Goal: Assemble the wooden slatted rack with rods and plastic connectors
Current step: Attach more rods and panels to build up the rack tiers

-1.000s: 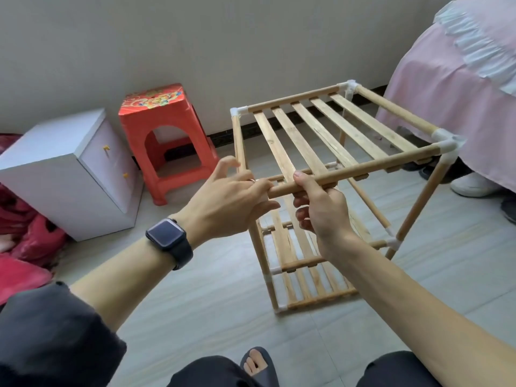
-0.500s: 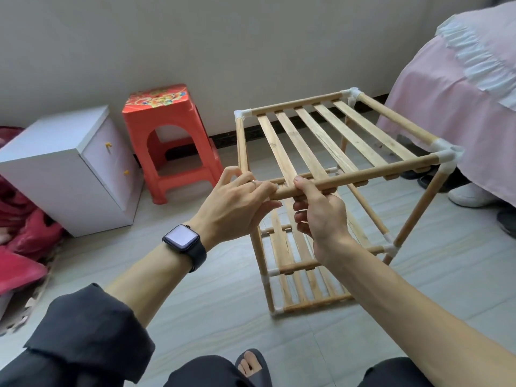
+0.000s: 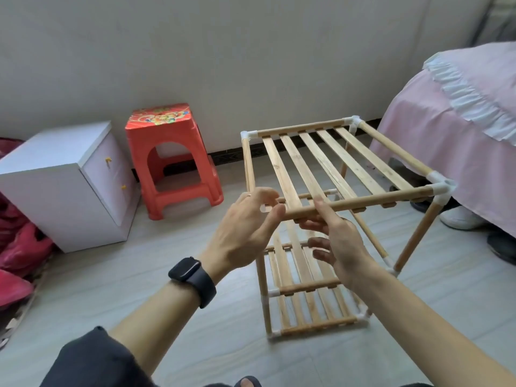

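View: We are looking down through the head camera at a pale tiled floor, with both forearms reaching in from the bottom edge.
Rack: We are seeing the wooden rack standing upright on the floor, right of centre in the frame. Its slatted top tier is stretching from the middle toward the upper right.
Lower tiers: The lower tiers are showing beneath it at lower centre, partly hidden behind the right forearm and hand.
Front rod: The front rod is running along the near edge of the top tier. It is sloping from the frame's centre up to the right, where it is sitting in a white corner connector.
Right hand: The right hand is pinching the front rod near its left end, thumb pressing on top and a finger lying underneath. The remaining fingers are hanging loosely curled below.
Left hand: The left hand is sitting at the rod's left end, at centre frame. Its thumb tip is touching the rod and its fingers are arching narrowly over the corner. Something white is peeking out between them, and we are unable to tell whether it is gripping anything.
Wrist: A dark watch is sitting on the left wrist, left of centre.
Surroundings: A red stool and a white cabinet are standing against the wall at upper left. A pink bedcover is filling the upper right.
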Demonstrator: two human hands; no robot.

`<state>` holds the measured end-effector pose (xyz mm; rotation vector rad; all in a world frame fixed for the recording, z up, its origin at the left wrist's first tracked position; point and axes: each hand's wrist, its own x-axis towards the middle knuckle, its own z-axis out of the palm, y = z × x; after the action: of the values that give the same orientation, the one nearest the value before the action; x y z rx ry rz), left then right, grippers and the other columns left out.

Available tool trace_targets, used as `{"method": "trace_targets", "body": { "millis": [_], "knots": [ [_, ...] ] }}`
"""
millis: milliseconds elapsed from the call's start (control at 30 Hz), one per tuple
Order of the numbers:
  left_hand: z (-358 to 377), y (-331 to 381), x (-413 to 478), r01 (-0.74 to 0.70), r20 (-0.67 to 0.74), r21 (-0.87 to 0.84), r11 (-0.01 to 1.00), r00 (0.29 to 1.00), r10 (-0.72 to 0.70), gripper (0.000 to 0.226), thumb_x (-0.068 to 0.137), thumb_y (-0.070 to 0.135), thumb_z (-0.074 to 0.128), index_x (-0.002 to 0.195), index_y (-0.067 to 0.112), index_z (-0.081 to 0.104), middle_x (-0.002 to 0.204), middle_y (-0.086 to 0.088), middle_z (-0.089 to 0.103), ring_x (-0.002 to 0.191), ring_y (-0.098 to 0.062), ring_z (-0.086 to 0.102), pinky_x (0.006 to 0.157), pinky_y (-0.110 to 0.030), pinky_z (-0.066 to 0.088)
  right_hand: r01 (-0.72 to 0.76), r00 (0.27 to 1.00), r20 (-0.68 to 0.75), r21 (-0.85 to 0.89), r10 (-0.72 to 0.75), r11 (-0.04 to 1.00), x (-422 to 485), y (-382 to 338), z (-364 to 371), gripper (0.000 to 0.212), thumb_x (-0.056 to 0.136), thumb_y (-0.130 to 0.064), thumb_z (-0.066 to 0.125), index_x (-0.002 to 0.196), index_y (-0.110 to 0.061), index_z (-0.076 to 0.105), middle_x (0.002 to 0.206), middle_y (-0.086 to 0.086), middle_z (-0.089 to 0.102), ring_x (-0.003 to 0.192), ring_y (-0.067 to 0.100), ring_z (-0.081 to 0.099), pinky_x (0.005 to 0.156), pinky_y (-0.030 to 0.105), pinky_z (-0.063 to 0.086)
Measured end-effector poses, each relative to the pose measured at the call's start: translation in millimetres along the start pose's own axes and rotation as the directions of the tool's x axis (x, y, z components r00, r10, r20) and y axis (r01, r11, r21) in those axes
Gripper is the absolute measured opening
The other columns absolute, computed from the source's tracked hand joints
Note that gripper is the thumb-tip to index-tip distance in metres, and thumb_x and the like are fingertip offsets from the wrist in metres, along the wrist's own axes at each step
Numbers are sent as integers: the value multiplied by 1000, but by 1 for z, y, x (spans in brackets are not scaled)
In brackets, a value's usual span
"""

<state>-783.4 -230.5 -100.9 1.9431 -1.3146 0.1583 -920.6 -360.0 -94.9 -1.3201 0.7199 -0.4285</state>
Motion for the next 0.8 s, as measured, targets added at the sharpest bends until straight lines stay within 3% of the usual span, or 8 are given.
{"method": "trace_targets", "body": {
  "millis": [67, 133, 200, 267, 333, 433, 567, 800],
  "knots": [
    [5, 13, 3, 188, -186, -303, 934, 950, -251, 34, 98, 54, 41, 117, 29, 54, 111, 11, 58, 106, -8, 54, 90, -37, 49, -36, 996, -75, 84, 42, 996, 3, -5, -14, 52, 91, -67, 53, 104, -21, 73, 109, 4, 73, 95, 27, 61, 80, 39, 50],
    [7, 24, 16, 374, -223, -610, 698, 765, -605, 35, 97, 53, 48, 122, 28, 50, 121, 2, 53, 109, -13, 53, 87, -36, 50, -60, 995, -66, 126, 69, 990, 5, -9, -24, 52, 91, -66, 53, 103, -19, 72, 109, 8, 73, 96, 29, 63, 82, 41, 52],
    [3, 28, 34, 541, 110, -791, 285, 585, -803, 47, 98, 50, 53, 131, 18, 44, 123, -5, 51, 109, -19, 55, 84, -37, 52, -101, 995, 39, 140, 96, 985, 5, -11, -27, 52, 94, -61, 55, 103, -13, 73, 104, 12, 76, 87, 28, 67, 74, 37, 56],
    [4, 30, 42, 655, 422, -755, 12, 501, -755, 53, 96, 49, 56, 130, 9, 47, 124, -13, 58, 113, -29, 60, 87, -43, 55, -120, 987, 127, 174, 99, 977, 3, -14, -22, 45, 98, -47, 58, 101, -5, 73, 101, 17, 77, 80, 27, 70, 70, 35, 58],
    [6, 32, 44, 694, 499, -720, -21, 496, -711, 45, 96, 41, 57, 125, 6, 57, 120, -14, 67, 109, -29, 66, 80, -38, 56, -107, 989, 127, 254, 77, 961, 3, -15, -17, 34, 98, -32, 62, 91, -1, 75, 93, 22, 75, 73, 26, 72, 64, 31, 60],
    [9, 33, 43, 632, 425, -775, -2, 518, -742, 28, 98, 20, 53, 120, 5, 59, 112, -14, 73, 94, -27, 72, 72, -36, 55, -107, 993, 92, 350, 79, 931, 7, -13, -10, 31, 96, -24, 66, 76, -2, 76, 82, 23, 73, 65, 24, 71, 56, 26, 60],
    [12, 33, 43, 577, 308, -816, 39, 491, -815, 7, 98, 11, 54, 101, 7, 60, 104, -10, 73, 105, -31, 67, 86, -43, 52, -123, 989, 124, 394, 80, 911, 10, -6, -4, 28, 95, -23, 67, 83, 1, 74, 84, 23, 73, 66, 24, 71, 57, 25, 60],
    [27, 35, 50, 555, 211, -825, 104, 473, -855, 12, 99, 16, 57, 94, 9, 66, 100, -7, 71, 107, -27, 64, 102, -47, 48, -120, 991, 113, 450, 76, 885, 15, -2, -5, 25, 97, -20, 66, 86, 1, 72, 82, 21, 73, 66, 23, 72, 58, 25, 61]
  ]
}}
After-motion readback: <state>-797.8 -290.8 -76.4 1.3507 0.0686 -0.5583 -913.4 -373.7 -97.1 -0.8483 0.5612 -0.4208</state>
